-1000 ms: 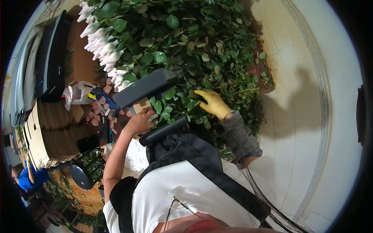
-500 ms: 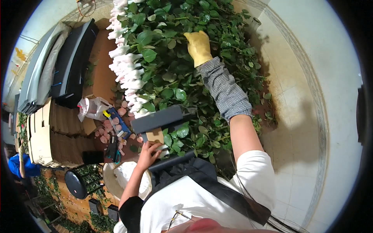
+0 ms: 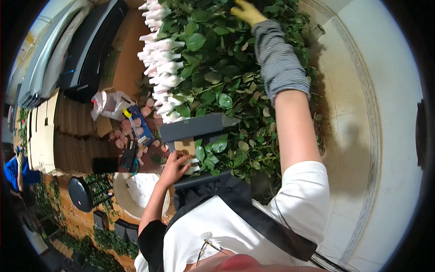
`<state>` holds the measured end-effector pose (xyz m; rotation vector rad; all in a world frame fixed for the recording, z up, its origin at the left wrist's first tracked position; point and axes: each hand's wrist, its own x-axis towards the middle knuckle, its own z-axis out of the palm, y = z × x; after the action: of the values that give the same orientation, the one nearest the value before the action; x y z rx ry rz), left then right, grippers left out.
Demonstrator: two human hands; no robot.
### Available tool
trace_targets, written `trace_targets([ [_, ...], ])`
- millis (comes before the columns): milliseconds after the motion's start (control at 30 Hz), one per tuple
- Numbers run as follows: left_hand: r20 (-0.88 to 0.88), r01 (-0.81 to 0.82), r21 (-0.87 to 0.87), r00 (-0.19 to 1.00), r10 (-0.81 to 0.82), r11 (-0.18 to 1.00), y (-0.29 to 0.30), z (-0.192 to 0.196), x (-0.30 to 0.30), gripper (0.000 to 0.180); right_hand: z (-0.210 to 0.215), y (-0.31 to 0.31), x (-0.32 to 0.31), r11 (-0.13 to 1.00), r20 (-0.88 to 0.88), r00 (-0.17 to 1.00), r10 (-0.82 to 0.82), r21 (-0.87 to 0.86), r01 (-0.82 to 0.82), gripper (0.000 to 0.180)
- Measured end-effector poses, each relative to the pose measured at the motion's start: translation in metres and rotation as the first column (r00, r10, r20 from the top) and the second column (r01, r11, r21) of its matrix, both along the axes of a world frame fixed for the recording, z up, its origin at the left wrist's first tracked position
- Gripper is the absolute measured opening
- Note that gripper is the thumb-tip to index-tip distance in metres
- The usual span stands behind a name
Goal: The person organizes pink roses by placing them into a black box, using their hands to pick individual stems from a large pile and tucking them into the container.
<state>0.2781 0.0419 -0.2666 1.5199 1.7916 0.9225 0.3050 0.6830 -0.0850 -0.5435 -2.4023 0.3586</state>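
Note:
My left hand (image 3: pixel 176 167) is bare, its fingers curled against a white-netted rose head (image 3: pixel 194 166) at the near edge of the table. My right hand (image 3: pixel 249 12), in a yellow glove with a checked sleeve above it, reaches far out over the leaves. Its fingers are stretched apart with nothing visible in them. Beneath it lies a big heap of leafy rose stems (image 3: pixel 217 59). White-netted rose heads (image 3: pixel 166 68) line the heap's left side. Between my hands a dark grey block (image 3: pixel 192 128) lies across a piece of brown cardboard (image 3: pixel 185 146).
Left of the stems are pink petals (image 3: pixel 118 136), a blue box (image 3: pixel 141 129), a plastic bag (image 3: pixel 111 104) and black-and-teal scissors (image 3: pixel 131 159). Stacked cardboard (image 3: pixel 72 136) and dark sheets (image 3: pixel 90 54) stand farther left. A pale bucket (image 3: pixel 122 199) and black stool (image 3: pixel 80 194) are below.
My right hand has moved farther away over the stems, and its fingers have spread from a closed shape. My left hand stays by the same netted rose head. The view has shifted slightly.

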Motion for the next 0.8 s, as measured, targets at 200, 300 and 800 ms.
trace_targets([
  [200,-0.002,0.002,-0.003,1.0,-0.002,1.0,0.003,0.003,0.001,0.032,0.04,-0.089,0.083,0.985,-0.453,0.877,-0.16,-0.132,0.111,0.043],
  [300,-0.023,0.013,0.007,1.0,-0.013,1.0,0.004,0.003,0.001,0.032,-0.006,-0.187,0.106,0.998,-0.302,0.953,-0.015,-0.069,-0.006,0.032],
  [800,0.101,-0.14,0.036,0.986,0.136,0.99,-0.024,0.004,-0.022,0.036,-0.047,-0.281,0.169,0.999,0.228,0.974,0.013,-0.054,-0.001,0.04],
])
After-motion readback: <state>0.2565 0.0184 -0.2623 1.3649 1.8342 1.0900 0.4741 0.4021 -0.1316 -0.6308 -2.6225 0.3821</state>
